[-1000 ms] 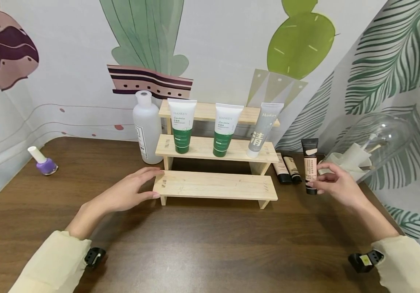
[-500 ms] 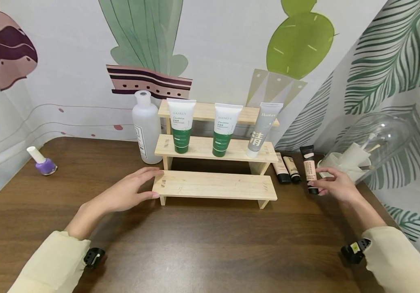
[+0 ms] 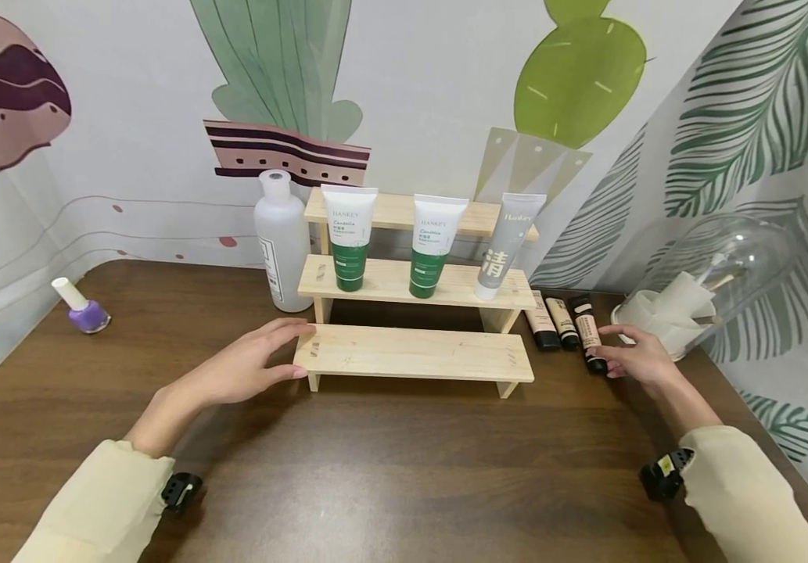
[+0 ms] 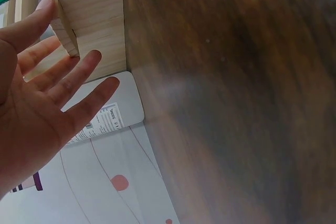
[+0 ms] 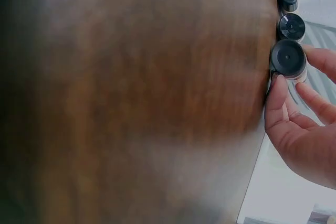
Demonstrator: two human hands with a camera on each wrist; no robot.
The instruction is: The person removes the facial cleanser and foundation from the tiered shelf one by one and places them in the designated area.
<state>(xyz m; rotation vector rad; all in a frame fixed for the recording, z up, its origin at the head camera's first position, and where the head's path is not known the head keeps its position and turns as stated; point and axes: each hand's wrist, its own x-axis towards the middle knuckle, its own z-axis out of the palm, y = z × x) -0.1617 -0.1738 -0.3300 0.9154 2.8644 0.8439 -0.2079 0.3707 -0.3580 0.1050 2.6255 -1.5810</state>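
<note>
My right hand (image 3: 636, 360) pinches a beige foundation tube (image 3: 585, 327) with a black cap, low at the table on the right. Its round cap (image 5: 288, 57) sits between thumb and fingers in the right wrist view. Left of it lie a second slim tube (image 3: 562, 322) and a pale pink tube (image 3: 541, 322). My left hand (image 3: 259, 366) touches the left end of the wooden step shelf's lowest board (image 3: 411, 353). In the left wrist view its fingers (image 4: 79, 80) are mostly straight, the thumb at the board's edge.
Two green-and-white tubes (image 3: 351, 238) (image 3: 436, 246) and a grey tube (image 3: 508, 246) stand on the middle step. A translucent bottle (image 3: 282, 242) is left of the shelf. Purple nail polish (image 3: 87, 313) lies far left; a clear dome container (image 3: 720, 274) lies right.
The foundation tube in my right hand has gone from upright to lying beside the other two, its top end lowering away from me. My left hand has stayed on the shelf.
</note>
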